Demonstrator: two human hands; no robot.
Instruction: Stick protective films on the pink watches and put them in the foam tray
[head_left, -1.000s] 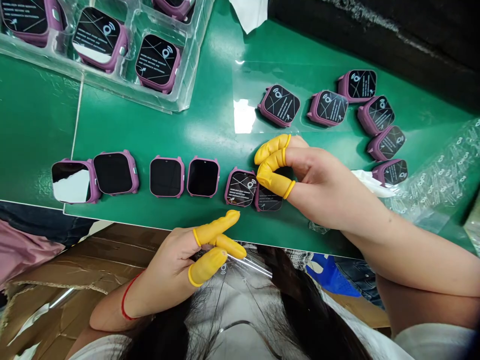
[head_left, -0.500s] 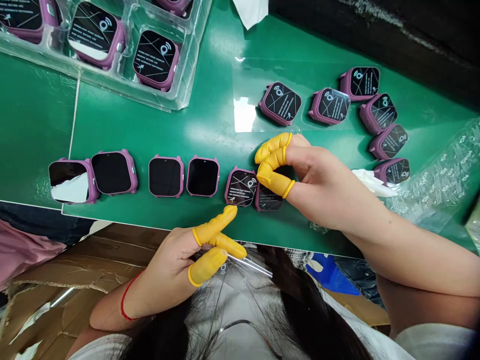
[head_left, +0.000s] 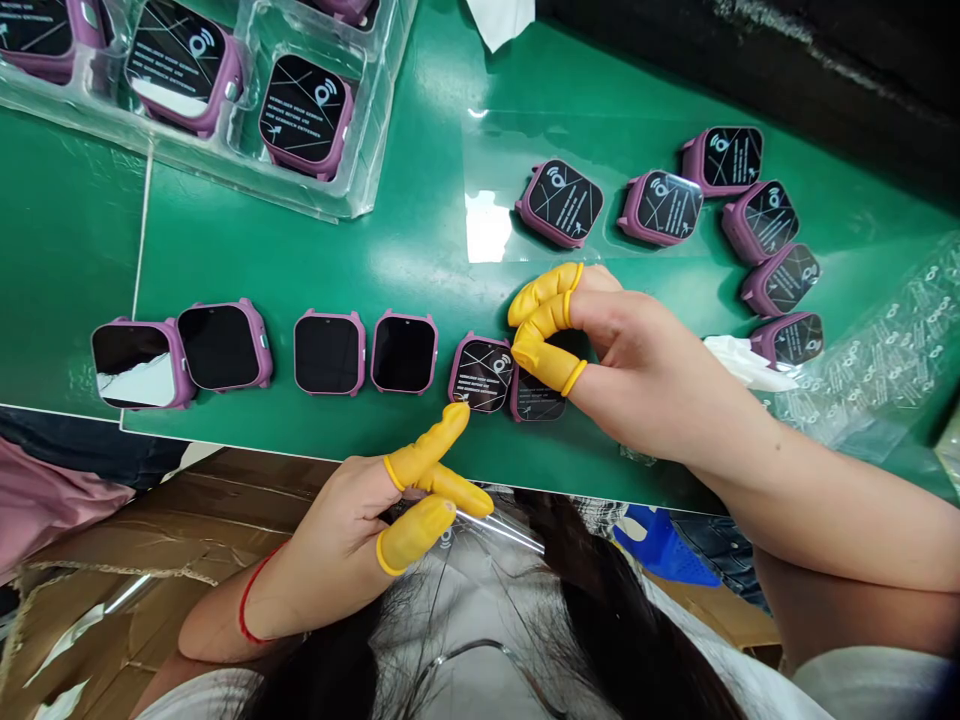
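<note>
Yellow finger cots cover the fingertips of both hands. My left hand (head_left: 360, 530) pinches a clear film (head_left: 499, 530) between thumb and a finger, below the table edge. Its index fingertip is at the lower left corner of a purple watch (head_left: 481, 376) with a printed screen film. My right hand (head_left: 630, 350) has its fingers curled together at that watch's right edge; whatever they grip is hidden. Partly under this hand lies another purple watch (head_left: 538, 400) with printed film. To the left sit purple watches with plain dark screens (head_left: 404, 354), (head_left: 329, 354).
Two more dark-screened watches (head_left: 223, 346) lie farther left. A clear tray (head_left: 319, 200) with printed-screen watches stands at upper left. Several printed-screen watches (head_left: 660, 208) sit at upper right, near white tissue (head_left: 739, 362) and a pile of clear films (head_left: 874, 350).
My left index fingertip has shifted slightly left and up, to the watch's lower left corner. My right hand has barely moved, and the view has shifted a little.
</note>
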